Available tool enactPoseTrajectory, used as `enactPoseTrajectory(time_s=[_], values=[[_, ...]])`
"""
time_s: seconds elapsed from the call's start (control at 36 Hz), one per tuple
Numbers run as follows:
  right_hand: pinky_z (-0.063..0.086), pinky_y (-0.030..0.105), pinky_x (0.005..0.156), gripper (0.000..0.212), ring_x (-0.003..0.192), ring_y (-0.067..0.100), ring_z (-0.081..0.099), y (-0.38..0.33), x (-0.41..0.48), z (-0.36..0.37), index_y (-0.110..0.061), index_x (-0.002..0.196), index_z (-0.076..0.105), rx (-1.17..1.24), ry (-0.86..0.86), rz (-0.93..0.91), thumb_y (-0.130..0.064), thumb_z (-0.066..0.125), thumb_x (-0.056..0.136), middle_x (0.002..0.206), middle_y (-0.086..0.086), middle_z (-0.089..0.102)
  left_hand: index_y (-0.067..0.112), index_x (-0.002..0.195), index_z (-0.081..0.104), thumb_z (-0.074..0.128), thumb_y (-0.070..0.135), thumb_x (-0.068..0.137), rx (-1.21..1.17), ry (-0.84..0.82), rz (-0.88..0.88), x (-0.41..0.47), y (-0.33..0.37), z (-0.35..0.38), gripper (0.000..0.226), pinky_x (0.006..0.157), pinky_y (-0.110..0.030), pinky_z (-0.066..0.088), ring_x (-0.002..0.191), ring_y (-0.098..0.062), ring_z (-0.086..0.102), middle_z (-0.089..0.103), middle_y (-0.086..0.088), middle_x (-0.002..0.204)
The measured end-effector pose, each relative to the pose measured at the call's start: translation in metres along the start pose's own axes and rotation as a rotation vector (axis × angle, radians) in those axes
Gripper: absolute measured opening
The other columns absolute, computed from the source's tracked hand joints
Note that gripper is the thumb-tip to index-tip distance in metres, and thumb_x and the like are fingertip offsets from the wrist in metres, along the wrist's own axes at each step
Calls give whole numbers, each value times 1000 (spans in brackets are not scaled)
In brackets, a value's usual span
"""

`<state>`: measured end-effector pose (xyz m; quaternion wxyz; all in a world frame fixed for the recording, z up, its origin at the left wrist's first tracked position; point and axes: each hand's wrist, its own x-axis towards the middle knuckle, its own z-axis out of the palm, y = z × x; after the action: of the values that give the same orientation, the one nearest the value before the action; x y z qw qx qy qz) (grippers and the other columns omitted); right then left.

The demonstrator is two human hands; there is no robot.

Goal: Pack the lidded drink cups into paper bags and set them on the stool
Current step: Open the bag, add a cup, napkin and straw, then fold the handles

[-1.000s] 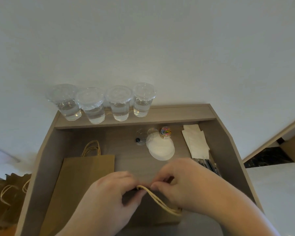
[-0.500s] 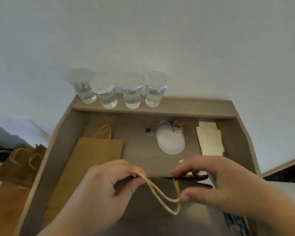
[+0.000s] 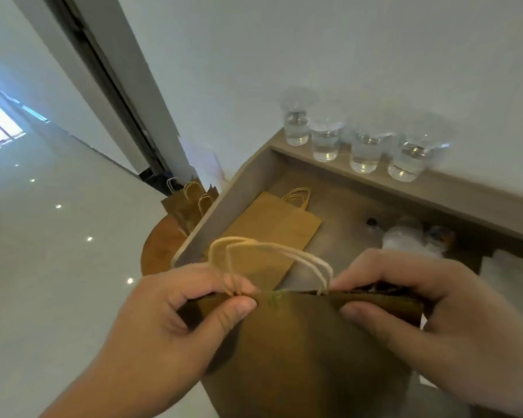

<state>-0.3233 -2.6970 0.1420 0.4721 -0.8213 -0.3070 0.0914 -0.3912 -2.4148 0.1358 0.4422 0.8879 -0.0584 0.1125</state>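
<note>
Mouth of paper bag now pinched flat by left hand and right hand; view swings left, stool appears: set-down likely next.

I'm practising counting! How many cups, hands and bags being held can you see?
Cups: 4
Hands, left hand and right hand: 2
Held bag: 1
Total: 7
</note>
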Motion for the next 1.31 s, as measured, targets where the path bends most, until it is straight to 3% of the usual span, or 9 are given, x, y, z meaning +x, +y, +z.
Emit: enactPoseTrajectory(time_s=[0.11,0.31,0.47,0.64,0.78,0.97,1.14,1.22,1.31], values=[[55,17,75,15,94,11,74,-29,40,42,-55,106,75,7,-118,-120,-49,73,93,102,-18,76,48,99,79,78,37,85,42,136,-32,-34,-13,-48,18,74,-5,54,91,5,74,78,27,95],[49,6,81,16,100,0,67,-90,111,155,-52,101,79,-100,-408,-134,-53,73,86,104,-23,70,48,101,78,74,46,92,188,294,-191,-107,-73,-136,10,68,-7,52,85,-1,73,76,26,91],[59,20,83,20,104,-6,59,-139,175,289,-51,115,73,-410,-748,-80,-54,71,95,108,-30,61,41,98,80,78,19,92,224,321,-264,-168,-159,-221,23,64,-11,52,83,-6,72,73,25,91],[49,16,75,19,88,3,66,-178,225,434,-46,116,65,-473,-968,-21,-56,59,102,98,-22,69,35,99,79,56,33,88,295,229,-216,-202,-238,-310,26,75,-30,60,89,-3,69,70,24,92],[58,24,82,21,85,9,67,-199,261,496,-38,119,71,-468,-992,75,-49,59,106,87,-20,66,35,97,80,56,29,90,325,210,-194,-205,-290,-360,25,74,-32,59,88,-3,66,69,23,91],[60,32,90,21,90,11,70,-194,320,521,-34,113,71,-512,-975,148,-47,57,105,98,-10,72,39,100,76,55,31,90,361,219,-150,-156,-364,-384,24,81,-42,55,94,-1,64,68,29,95],[58,28,65,30,66,12,68,-125,398,545,-33,78,69,-388,-761,325,-48,56,100,74,-6,70,41,109,78,57,43,97,452,165,-277,-65,-430,-387,25,100,-47,48,118,-13,58,73,27,111],[52,22,51,31,47,4,58,-63,440,573,-30,72,65,-230,-601,481,-50,61,96,59,-11,64,48,147,51,64,47,99,545,-12,-408,-12,-473,-386,50,118,-41,36,142,-13,42,54,23,149],[49,15,46,19,51,-1,65,-5,490,604,-30,86,66,-134,-499,613,-48,65,94,67,-18,70,53,156,27,59,51,101,459,-109,-469,37,-510,-391,64,123,-35,31,148,-6,33,38,26,159]])
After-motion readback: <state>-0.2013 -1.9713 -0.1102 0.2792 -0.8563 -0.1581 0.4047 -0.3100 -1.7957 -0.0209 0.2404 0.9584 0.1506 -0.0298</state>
